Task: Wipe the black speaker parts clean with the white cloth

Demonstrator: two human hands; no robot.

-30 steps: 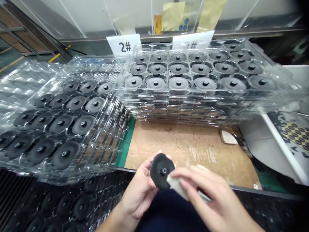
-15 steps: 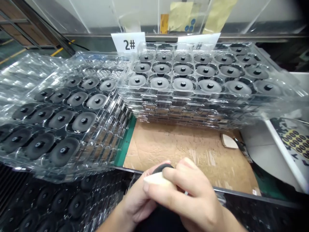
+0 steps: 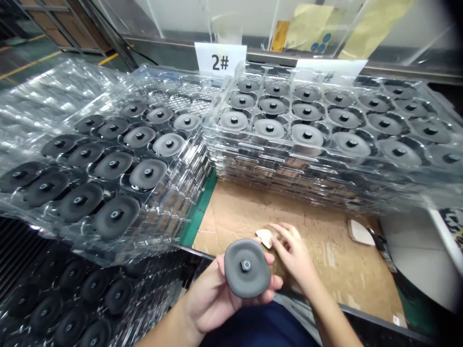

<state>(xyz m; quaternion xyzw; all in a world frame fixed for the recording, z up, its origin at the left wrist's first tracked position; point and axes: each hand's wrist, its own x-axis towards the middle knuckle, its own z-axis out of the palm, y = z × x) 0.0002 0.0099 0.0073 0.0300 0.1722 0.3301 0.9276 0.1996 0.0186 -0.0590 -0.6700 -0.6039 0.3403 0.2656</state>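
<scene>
My left hand (image 3: 217,296) is closed around a dark grey rubbery disc (image 3: 258,270) with rounded corners. The disc's dished face is turned up, and a small hex-shaped stud rises from its centre. Further forward, over the cardboard, my right hand (image 3: 294,253) has its fingers apart. A small cream-coloured pad (image 3: 264,237) lies at its fingertips, the thumb touching or nearly touching the pad's right edge. Similar discs (image 3: 115,217) sit in the pockets of a clear plastic tray (image 3: 159,212) on the left.
Stacked clear trays (image 3: 275,159) holding more discs stand at the back, near a "2#" sign (image 3: 220,60). A cardboard sheet (image 3: 235,207) covers the worktop. Another cream pad (image 3: 360,233) lies to the right, beside a white bin (image 3: 415,260). More discs (image 3: 119,294) sit lower left.
My hands have parted. The right hand has carried the cream pad away from the disc, forward onto the cardboard. The disc now shows fully in my left hand. The view has shifted left.
</scene>
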